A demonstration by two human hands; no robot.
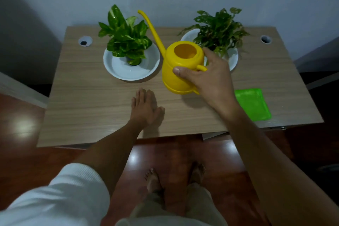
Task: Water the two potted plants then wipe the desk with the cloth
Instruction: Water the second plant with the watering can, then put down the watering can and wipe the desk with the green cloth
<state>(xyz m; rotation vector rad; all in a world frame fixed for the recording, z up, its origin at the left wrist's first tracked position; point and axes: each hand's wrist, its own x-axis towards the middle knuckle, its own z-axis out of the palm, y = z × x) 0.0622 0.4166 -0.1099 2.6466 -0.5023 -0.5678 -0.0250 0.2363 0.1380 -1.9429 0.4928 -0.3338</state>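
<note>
A white sleeve (60,194) fills the near corner, and from it the left arm reaches out to the left hand (145,109), which lies flat and open on the wooden desk (88,88), holding nothing. The right hand (207,77) is the nearer one to the yellow watering can (180,69): its thumb presses the can's shoulder and its fingers curl loosely around the handle side, a half-closed grasp (whether the can is off the desk yet I cannot tell). The can sits between the two plants, its long spout (152,31) pointing up and leftward, over the variegated pothos (124,36) in its white dish (131,64). That plant looks like the natural first target. The lacy-leaved plant (218,29) stands just behind the right hand. The green cloth (254,104) lies folded at the desk's right front, untouched.
</note>
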